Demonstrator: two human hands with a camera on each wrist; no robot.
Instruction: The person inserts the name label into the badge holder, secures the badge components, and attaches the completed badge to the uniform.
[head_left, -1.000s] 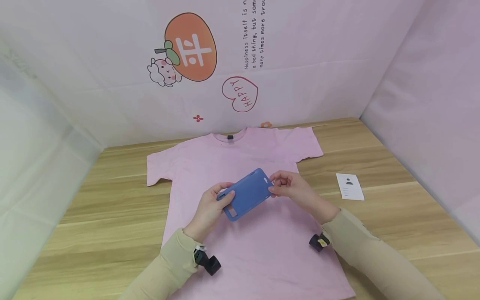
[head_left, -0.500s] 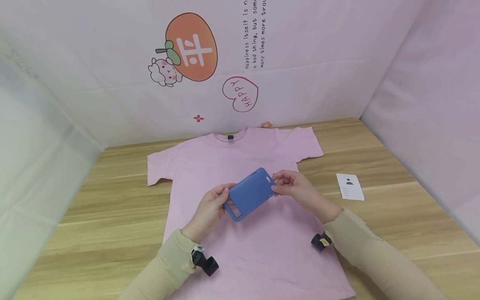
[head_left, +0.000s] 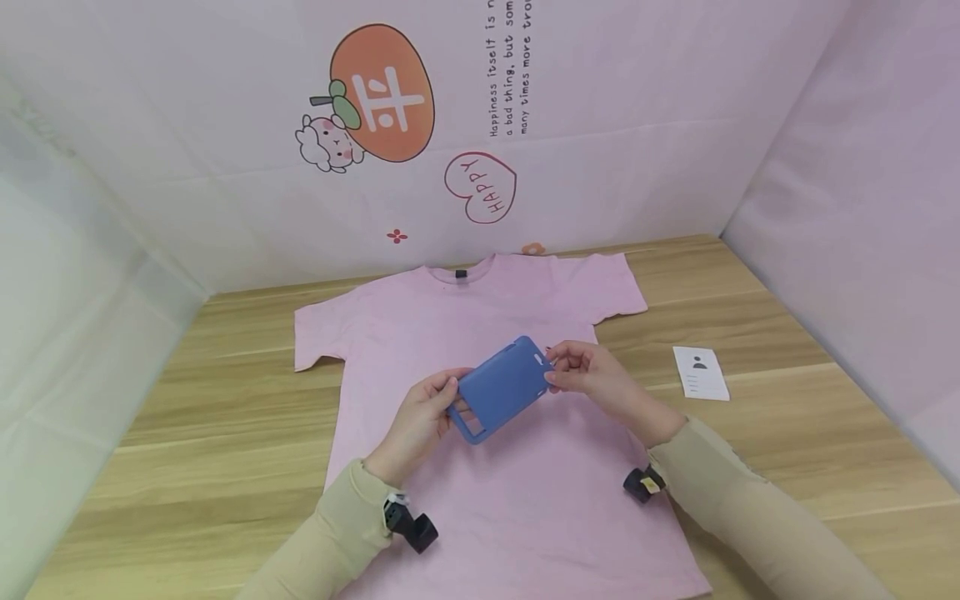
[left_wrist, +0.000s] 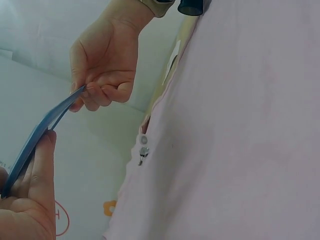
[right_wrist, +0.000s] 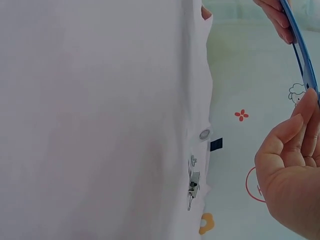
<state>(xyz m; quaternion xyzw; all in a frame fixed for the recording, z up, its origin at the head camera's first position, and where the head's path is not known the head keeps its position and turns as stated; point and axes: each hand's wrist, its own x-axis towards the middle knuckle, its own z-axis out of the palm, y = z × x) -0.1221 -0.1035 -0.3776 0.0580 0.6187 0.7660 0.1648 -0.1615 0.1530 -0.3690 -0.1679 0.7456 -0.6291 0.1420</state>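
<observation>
A blue card holder (head_left: 501,387) with a small slot at its far end hangs above a pink T-shirt (head_left: 450,325) spread flat on the wooden table (head_left: 187,400). My left hand (head_left: 423,410) grips the holder's near left end; its fingers (left_wrist: 35,175) curl round the thin blue edge (left_wrist: 45,130). My right hand (head_left: 581,371) pinches the far right end, seen edge-on as the blue holder (right_wrist: 302,55) against my fingers (right_wrist: 295,135). A small metal clip (right_wrist: 192,187) lies on the shirt below.
A white card (head_left: 700,373) with a person icon lies on the table to the right of the shirt. Pale pink walls with stickers close in the back and both sides. Bare wood shows left and right of the shirt.
The blue holder has shifted slightly to the right and tilted a little between my hands since a second ago. In the last half second almost nothing has moved.
</observation>
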